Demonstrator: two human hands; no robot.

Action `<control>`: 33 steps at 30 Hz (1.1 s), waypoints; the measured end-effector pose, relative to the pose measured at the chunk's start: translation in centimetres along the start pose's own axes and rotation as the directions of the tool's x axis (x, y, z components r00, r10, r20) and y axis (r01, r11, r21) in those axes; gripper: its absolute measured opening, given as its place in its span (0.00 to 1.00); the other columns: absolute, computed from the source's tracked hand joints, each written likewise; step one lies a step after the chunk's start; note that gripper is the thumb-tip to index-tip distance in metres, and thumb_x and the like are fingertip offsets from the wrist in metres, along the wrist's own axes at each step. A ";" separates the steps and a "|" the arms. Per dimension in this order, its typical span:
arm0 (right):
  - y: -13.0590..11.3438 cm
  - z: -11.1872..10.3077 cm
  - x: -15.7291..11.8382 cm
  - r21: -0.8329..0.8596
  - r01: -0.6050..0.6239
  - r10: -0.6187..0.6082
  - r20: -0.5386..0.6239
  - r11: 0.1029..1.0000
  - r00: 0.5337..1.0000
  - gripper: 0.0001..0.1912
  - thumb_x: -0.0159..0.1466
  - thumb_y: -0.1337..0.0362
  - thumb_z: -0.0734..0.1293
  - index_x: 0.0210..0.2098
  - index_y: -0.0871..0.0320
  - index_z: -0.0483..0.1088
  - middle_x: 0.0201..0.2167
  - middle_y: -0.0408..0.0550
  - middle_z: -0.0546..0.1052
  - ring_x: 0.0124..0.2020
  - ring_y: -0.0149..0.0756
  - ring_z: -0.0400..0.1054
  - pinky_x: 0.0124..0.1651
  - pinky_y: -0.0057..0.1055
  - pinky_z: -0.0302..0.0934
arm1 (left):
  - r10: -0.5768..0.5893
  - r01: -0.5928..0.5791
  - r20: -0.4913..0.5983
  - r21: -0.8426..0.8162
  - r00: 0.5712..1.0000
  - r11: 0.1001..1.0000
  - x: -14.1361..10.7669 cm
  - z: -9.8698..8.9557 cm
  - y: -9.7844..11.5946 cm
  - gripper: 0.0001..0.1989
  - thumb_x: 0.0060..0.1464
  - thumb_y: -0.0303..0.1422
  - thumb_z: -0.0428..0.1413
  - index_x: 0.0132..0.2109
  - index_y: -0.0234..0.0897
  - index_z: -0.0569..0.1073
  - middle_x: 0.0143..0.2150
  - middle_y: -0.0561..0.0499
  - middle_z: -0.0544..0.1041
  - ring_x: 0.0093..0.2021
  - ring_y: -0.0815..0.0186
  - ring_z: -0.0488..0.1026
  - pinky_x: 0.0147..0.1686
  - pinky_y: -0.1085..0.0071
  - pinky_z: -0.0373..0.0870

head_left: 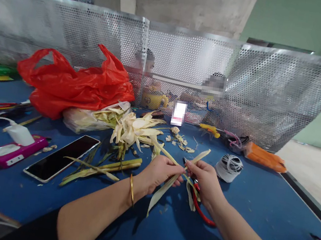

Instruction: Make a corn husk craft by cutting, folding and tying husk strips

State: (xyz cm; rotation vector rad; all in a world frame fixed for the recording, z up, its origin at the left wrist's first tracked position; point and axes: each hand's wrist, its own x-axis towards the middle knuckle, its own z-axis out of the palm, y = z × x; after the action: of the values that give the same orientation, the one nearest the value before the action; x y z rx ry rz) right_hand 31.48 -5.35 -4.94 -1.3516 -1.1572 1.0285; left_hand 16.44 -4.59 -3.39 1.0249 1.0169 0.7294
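Note:
My left hand [161, 173] pinches pale strips of dried corn husk [161, 193] above the blue table. Close beside it, my right hand [203, 179] is closed on the crossing end of the same husk strips. Under my right hand lie red-handled scissors [202, 214], their blades partly covered. A spool of white string [229, 168] stands just to the right. Behind my left hand spreads a bunch of pale husks [135, 128], with a greenish stalk [123, 164] and loose leaves in front of it. Husk scraps [180, 139] are scattered beyond my hands.
A black-screened phone [61, 157] and a purple power strip [15, 150] with a white charger lie left. A red plastic bag [78, 82] stands behind. A perforated metal screen [183, 54] borders the table; two people sit beyond it. An orange pouch [266, 157] lies right.

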 end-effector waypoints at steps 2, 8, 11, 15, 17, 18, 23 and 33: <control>-0.1 -0.3 0.0 -0.216 0.048 -0.050 -0.003 0.975 0.999 0.22 0.55 0.47 0.67 0.16 0.57 0.63 0.14 0.40 0.64 0.18 0.29 0.55 0.24 0.28 0.50 | 0.000 0.000 0.003 0.012 1.000 1.000 0.0 0.0 0.0 0.08 0.47 0.33 0.62 0.27 0.30 0.77 0.23 0.48 0.76 0.21 0.70 0.71 0.28 0.72 0.69; -2.3 -1.5 -0.9 -0.755 0.411 -0.566 0.065 0.511 0.822 0.23 0.63 0.51 0.62 0.17 0.57 0.66 0.19 0.43 0.67 0.22 0.30 0.59 0.26 0.29 0.48 | 0.015 -0.019 0.072 0.062 0.997 0.998 -0.4 0.2 0.0 0.15 0.49 0.39 0.59 0.24 0.31 0.75 0.21 0.48 0.75 0.20 0.70 0.70 0.24 0.73 0.67; -2.6 -1.1 -1.0 -0.566 0.536 -0.492 0.247 0.627 0.835 0.11 0.61 0.57 0.65 0.28 0.56 0.74 0.29 0.45 0.75 0.30 0.34 0.68 0.34 0.29 0.57 | 0.035 -0.053 0.118 0.152 0.992 0.987 -0.8 0.6 -0.2 0.13 0.47 0.36 0.59 0.22 0.32 0.74 0.20 0.49 0.74 0.20 0.69 0.70 0.25 0.73 0.68; -2.0 -0.3 -1.0 -0.307 0.320 -0.230 0.296 0.896 0.927 0.09 0.55 0.59 0.69 0.24 0.58 0.73 0.24 0.44 0.74 0.28 0.33 0.67 0.32 0.29 0.61 | 0.033 -0.054 0.094 0.233 0.995 0.971 -1.1 1.2 -0.5 0.11 0.46 0.31 0.58 0.20 0.32 0.74 0.19 0.49 0.74 0.20 0.68 0.70 0.25 0.71 0.69; -1.8 0.0 -1.2 -0.251 0.269 -0.208 0.244 0.930 0.947 0.09 0.54 0.60 0.69 0.22 0.58 0.71 0.22 0.42 0.72 0.26 0.32 0.65 0.30 0.28 0.59 | 0.030 -0.051 0.095 0.232 0.995 0.971 -1.2 1.3 -0.5 0.10 0.46 0.31 0.57 0.20 0.33 0.74 0.19 0.49 0.74 0.20 0.68 0.70 0.25 0.72 0.69; -1.7 0.1 -1.3 -0.241 0.269 -0.220 0.210 0.933 0.953 0.09 0.54 0.60 0.69 0.22 0.58 0.70 0.22 0.41 0.72 0.25 0.31 0.64 0.30 0.28 0.59 | 0.030 -0.053 0.105 0.227 0.994 0.972 -1.2 1.3 -0.5 0.10 0.46 0.30 0.57 0.20 0.33 0.74 0.19 0.49 0.74 0.20 0.68 0.70 0.25 0.72 0.69; -1.3 0.4 -1.4 -0.295 0.357 -0.341 0.105 0.886 0.934 0.08 0.55 0.62 0.68 0.22 0.58 0.69 0.23 0.41 0.70 0.27 0.32 0.64 0.33 0.28 0.59 | -0.008 -0.022 0.140 0.217 0.990 0.976 -1.3 1.3 -0.4 0.09 0.46 0.29 0.56 0.21 0.32 0.75 0.20 0.49 0.75 0.20 0.68 0.70 0.27 0.71 0.69; -2.4 -0.5 -2.0 -0.696 0.536 -0.627 0.158 0.478 0.763 0.15 0.65 0.58 0.61 0.25 0.57 0.70 0.25 0.45 0.72 0.29 0.34 0.65 0.35 0.30 0.55 | 0.140 -0.139 -0.012 -0.223 0.990 0.965 0.0 -0.3 0.4 0.08 0.42 0.33 0.63 0.30 0.31 0.78 0.30 0.46 0.79 0.31 0.68 0.74 0.34 0.74 0.68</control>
State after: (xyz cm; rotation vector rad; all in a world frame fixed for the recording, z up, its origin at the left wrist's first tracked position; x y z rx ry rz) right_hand 31.44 -7.43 -2.50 -1.3706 -1.8638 -0.0650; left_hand 16.17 -4.37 -3.06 0.9067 0.8434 0.9355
